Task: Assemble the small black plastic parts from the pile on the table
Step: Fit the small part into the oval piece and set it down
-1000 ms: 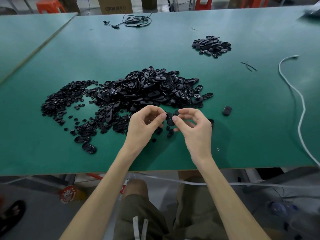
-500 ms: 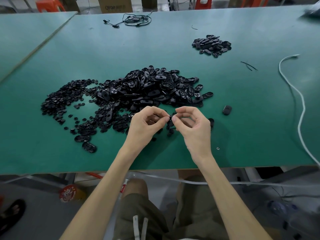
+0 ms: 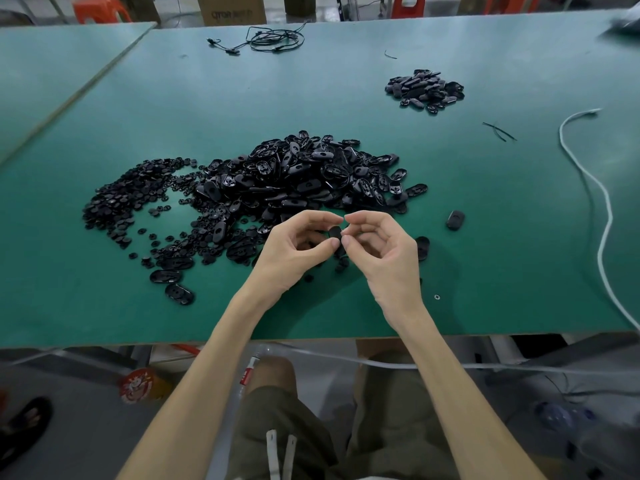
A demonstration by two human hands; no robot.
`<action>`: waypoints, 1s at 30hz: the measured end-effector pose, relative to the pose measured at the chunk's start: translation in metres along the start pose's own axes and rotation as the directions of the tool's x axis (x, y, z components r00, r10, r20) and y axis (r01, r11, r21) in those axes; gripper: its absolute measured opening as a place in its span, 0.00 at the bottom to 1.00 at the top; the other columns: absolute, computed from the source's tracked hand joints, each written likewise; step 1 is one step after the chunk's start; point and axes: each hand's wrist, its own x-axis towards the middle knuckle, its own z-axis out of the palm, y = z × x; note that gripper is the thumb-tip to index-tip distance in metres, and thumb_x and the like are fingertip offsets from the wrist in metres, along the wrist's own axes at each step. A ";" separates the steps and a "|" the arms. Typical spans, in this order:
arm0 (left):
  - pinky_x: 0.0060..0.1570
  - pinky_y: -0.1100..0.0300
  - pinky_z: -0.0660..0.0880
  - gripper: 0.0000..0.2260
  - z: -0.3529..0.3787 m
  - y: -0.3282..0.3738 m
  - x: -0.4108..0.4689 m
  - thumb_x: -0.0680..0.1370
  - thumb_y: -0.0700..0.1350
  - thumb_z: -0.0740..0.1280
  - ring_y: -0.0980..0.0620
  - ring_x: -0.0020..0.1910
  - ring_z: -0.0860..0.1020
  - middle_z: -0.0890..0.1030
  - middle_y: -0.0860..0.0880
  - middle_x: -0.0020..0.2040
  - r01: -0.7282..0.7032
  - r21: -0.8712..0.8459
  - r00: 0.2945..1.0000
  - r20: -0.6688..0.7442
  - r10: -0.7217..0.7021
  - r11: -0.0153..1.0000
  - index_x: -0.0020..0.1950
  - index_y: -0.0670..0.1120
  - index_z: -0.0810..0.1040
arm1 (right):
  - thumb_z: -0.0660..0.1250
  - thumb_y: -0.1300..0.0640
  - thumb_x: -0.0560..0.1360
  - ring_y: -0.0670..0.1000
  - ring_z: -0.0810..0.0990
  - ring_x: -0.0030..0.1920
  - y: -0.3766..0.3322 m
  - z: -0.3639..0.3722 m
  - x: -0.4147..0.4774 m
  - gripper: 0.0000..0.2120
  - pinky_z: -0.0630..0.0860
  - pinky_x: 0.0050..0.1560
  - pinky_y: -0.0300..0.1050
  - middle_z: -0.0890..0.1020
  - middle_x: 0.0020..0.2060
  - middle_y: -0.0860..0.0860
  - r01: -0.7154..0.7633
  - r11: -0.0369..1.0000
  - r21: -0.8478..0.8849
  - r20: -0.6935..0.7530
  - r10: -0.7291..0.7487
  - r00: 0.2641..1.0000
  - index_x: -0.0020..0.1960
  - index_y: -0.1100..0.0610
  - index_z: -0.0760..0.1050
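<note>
Green laminate table [image 3: 502, 244] fills most of my feed. Clock bearings are taken from the hands.

Main pile [image 3: 294, 178] of black plastic parts: oval shells heaped at 12 o'clock, thinning into a flat scatter of small round pieces [image 3: 117, 202] at 10 o'clock.

Left hand [image 3: 294, 258] and right hand [image 3: 388, 261] meet over the pile's near edge, fingertips almost touching. Each pinches the same small black part [image 3: 335, 233] between thumb and forefinger, with the other fingers loosely curled. I cannot tell whether it is one piece or two already mated, because the fingers cover the seam.

Judgement: mid-assembly, at the press-fit step on one unit. The next move calls for a firm, square squeeze. After that the unit can be set aside, probably on the smaller heap [image 3: 424, 88] at 1 o'clock, which looks like finished stock. Risk: the part slips and drops into the loose stock below.

Surface:
- A second green table [image 3: 52, 71] adjoins at 10 o'clock.
- A white cord [image 3: 602, 209] runs along 3 o'clock.
- A tangled black cable [image 3: 273, 39] lies far out at 12 o'clock.
- A lone oval part [image 3: 455, 220] sits at 3 o'clock.

Room: a cardboard box [image 3: 230, 8] and an orange stool [image 3: 100, 10] stand beyond the far edge.
</note>
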 end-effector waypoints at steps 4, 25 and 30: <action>0.49 0.61 0.77 0.12 0.001 -0.001 0.000 0.79 0.34 0.73 0.52 0.47 0.80 0.83 0.50 0.49 0.002 0.003 1.000 0.007 -0.002 1.000 0.59 0.47 0.83 | 0.70 0.71 0.77 0.47 0.84 0.48 0.000 0.000 0.000 0.14 0.80 0.54 0.42 0.85 0.46 0.50 0.007 1.000 -0.027 0.032 -0.007 0.999 0.58 0.57 0.80; 0.47 0.62 0.79 0.10 -0.001 -0.001 0.001 0.75 0.34 0.76 0.50 0.44 0.84 0.85 0.50 0.45 0.030 -0.090 0.997 -0.071 -0.036 0.996 0.48 0.45 0.79 | 0.73 0.69 0.76 0.47 0.85 0.52 0.000 -0.001 0.000 0.15 0.79 0.56 0.39 0.87 0.49 0.48 -0.031 0.999 -0.034 -0.004 0.031 1.000 0.57 0.53 0.81; 0.45 0.61 0.78 0.08 -0.002 -0.002 0.000 0.76 0.36 0.77 0.50 0.43 0.81 0.83 0.49 0.44 0.025 -0.060 0.996 -0.086 -0.030 0.998 0.48 0.45 0.80 | 0.73 0.68 0.77 0.46 0.85 0.50 -0.001 -0.001 0.000 0.13 0.81 0.51 0.41 0.87 0.47 0.46 -0.064 0.997 -0.032 -0.010 0.064 0.998 0.54 0.52 0.83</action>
